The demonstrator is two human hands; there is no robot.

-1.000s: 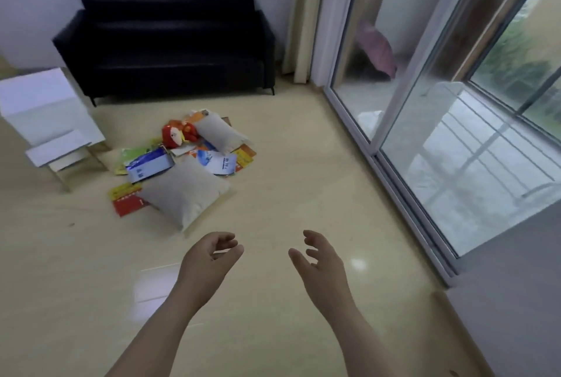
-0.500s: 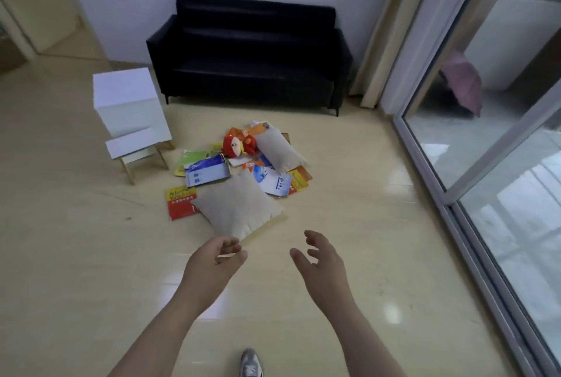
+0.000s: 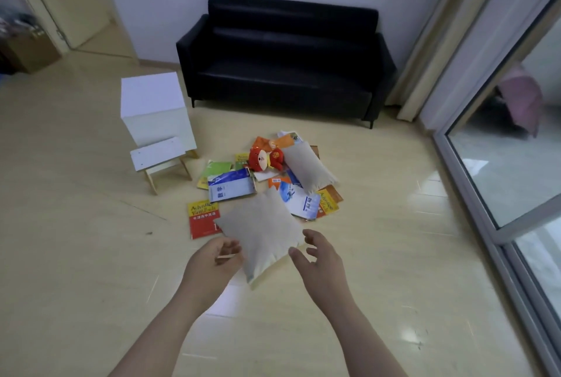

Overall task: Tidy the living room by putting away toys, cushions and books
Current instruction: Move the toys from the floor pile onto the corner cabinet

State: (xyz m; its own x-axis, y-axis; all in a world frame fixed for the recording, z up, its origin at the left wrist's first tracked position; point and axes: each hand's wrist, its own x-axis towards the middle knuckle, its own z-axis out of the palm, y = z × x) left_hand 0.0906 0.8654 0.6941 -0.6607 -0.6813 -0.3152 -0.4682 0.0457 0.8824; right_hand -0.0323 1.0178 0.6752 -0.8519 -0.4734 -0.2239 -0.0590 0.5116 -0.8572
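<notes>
A pile lies on the floor in front of a black sofa (image 3: 285, 54). It holds a near beige cushion (image 3: 261, 231), a second beige cushion (image 3: 306, 170), a red plush toy (image 3: 265, 159) and several books, among them a red and yellow book (image 3: 202, 218) and a blue and white book (image 3: 232, 188). My left hand (image 3: 212, 264) and my right hand (image 3: 318, 261) reach out on either side of the near cushion's front corner, fingers loosely curled and holding nothing. From this angle both hands appear just short of the cushion.
A white cabinet (image 3: 153, 106) stands left of the pile with a small white stool (image 3: 161, 158) in front of it. A glass sliding door (image 3: 498, 164) runs along the right. An open doorway (image 3: 76, 3) is at the back left.
The view has swung left and come closer to the pile. Both hands now reach beside the near cushion, where before they hung over bare floor.
</notes>
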